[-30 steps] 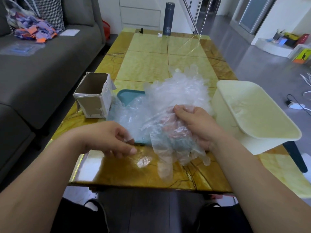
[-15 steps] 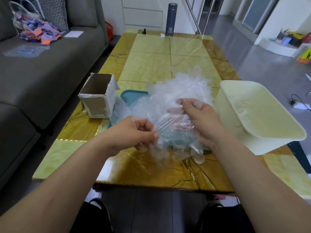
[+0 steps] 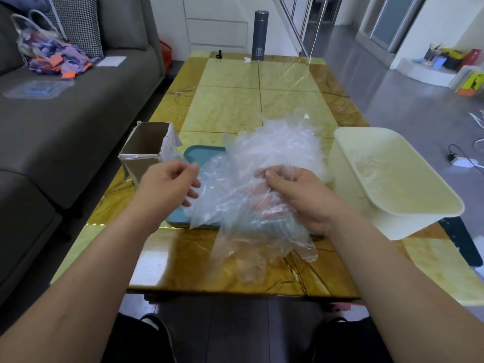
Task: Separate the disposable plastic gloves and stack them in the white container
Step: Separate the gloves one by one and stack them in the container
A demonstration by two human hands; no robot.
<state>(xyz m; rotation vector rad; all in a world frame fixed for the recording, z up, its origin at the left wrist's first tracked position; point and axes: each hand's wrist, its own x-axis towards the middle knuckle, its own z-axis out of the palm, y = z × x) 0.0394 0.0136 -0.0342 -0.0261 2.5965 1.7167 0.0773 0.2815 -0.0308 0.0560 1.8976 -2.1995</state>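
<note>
Pinching the edge of one glove (image 3: 209,197) with the left hand (image 3: 167,184), gripping the bunch (image 3: 275,150) at desk (image 3: 230,113) centre with the right hand (image 3: 303,200) — best pulling slowly sideways, aiming for the container (image 3: 343,163) at 3 o'clock.

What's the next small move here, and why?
Probably draw the left hand leftward: it seems to pinch a single glove that overlaps the glove bundle gripped by the right hand, so it isn't free for the white container yet.
</note>
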